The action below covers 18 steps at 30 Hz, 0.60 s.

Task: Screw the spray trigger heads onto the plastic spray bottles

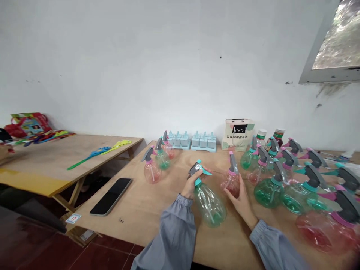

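Bottle, green and clear [210, 206], with a grey and turquoise spray head: gripped near the neck by the left hand [190, 184], fingers closed around it; tilted, top leaning left, above or on the near part of the wooden table [140, 219]; cannot tell whether its base touches.

Bottle, pink [230, 183], with a grey and pink spray head: upright on the table, just right of the green one; right hand [241, 198] curled around its side, thumb in front, gripping it.

Spray bottles, green and pink [268, 193]: a cluster at right. Three more, pink, green, pink [162, 159]: a row at left.

Moulds, pale blue [204, 141]: two sets, by the wall [180, 75].

Paper bag [237, 140]: upright, beside the moulds.

Phone, black [111, 197]: flat, near the table's left edge.
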Each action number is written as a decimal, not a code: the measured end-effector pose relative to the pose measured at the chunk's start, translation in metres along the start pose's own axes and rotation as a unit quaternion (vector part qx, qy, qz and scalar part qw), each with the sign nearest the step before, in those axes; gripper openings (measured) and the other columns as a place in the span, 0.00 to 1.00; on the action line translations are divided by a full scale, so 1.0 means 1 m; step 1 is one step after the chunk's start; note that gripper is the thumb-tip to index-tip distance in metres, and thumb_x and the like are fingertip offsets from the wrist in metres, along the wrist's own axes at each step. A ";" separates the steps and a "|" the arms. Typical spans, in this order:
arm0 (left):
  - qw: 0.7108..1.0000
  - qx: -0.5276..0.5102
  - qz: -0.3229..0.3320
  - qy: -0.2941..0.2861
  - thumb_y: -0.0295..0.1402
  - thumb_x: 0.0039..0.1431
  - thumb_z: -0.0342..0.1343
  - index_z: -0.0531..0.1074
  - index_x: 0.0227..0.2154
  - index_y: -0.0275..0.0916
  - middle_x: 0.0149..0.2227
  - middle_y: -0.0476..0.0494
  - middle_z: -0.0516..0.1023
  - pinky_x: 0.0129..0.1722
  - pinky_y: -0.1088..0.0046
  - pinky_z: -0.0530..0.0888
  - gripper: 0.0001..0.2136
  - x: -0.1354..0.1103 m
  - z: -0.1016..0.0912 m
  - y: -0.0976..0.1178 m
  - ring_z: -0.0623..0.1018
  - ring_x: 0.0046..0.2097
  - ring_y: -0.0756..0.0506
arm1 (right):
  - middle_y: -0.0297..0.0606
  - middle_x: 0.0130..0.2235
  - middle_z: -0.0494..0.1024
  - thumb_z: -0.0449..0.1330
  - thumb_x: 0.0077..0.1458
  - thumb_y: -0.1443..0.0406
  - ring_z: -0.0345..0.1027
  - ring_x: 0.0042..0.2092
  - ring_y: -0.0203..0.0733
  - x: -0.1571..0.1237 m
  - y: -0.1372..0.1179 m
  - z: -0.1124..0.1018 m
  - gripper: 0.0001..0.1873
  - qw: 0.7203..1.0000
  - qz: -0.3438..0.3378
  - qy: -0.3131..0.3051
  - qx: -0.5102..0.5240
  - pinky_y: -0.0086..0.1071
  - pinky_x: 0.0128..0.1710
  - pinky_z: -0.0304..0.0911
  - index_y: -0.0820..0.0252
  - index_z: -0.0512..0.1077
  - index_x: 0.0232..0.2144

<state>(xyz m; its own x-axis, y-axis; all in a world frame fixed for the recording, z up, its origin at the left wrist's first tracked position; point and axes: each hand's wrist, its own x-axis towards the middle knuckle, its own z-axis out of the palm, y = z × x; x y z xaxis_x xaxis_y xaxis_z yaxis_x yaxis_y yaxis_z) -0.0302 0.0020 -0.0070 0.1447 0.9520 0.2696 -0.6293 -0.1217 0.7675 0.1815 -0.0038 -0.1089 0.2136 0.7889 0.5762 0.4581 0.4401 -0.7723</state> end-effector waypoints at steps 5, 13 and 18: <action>1.000 0.016 -0.006 0.019 0.47 0.42 0.69 0.73 0.21 0.38 0.23 0.47 0.75 0.50 0.62 0.75 0.17 0.000 0.001 0.001 0.82 0.42 0.40 | 0.55 0.67 0.58 0.65 0.50 0.43 0.54 0.68 0.59 0.001 0.006 0.001 0.54 1.000 0.004 0.008 0.000 0.55 0.65 0.53 0.59 0.48 0.69; 0.998 0.005 0.015 0.056 0.46 0.41 0.69 0.73 0.23 0.39 0.23 0.48 0.75 0.46 0.64 0.76 0.16 0.001 0.002 0.001 0.81 0.38 0.42 | 0.55 0.66 0.60 0.66 0.49 0.44 0.56 0.67 0.59 0.001 0.015 0.004 0.53 1.000 -0.010 0.015 0.013 0.56 0.64 0.56 0.59 0.50 0.68; 0.999 0.016 0.004 0.031 0.45 0.42 0.68 0.75 0.24 0.39 0.26 0.46 0.77 0.50 0.62 0.75 0.15 0.000 0.006 0.001 0.82 0.42 0.40 | 0.55 0.64 0.63 0.66 0.48 0.45 0.60 0.64 0.59 0.000 0.017 0.006 0.53 1.000 -0.009 0.019 0.023 0.56 0.63 0.58 0.58 0.50 0.67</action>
<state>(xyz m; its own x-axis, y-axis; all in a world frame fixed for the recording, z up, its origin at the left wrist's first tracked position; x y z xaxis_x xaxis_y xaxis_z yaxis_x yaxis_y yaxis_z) -0.0259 0.0005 -0.0028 0.0919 0.9666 0.2391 -0.6059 -0.1363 0.7838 0.1846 0.0065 -0.1233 0.2388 0.7641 0.5993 0.4217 0.4744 -0.7728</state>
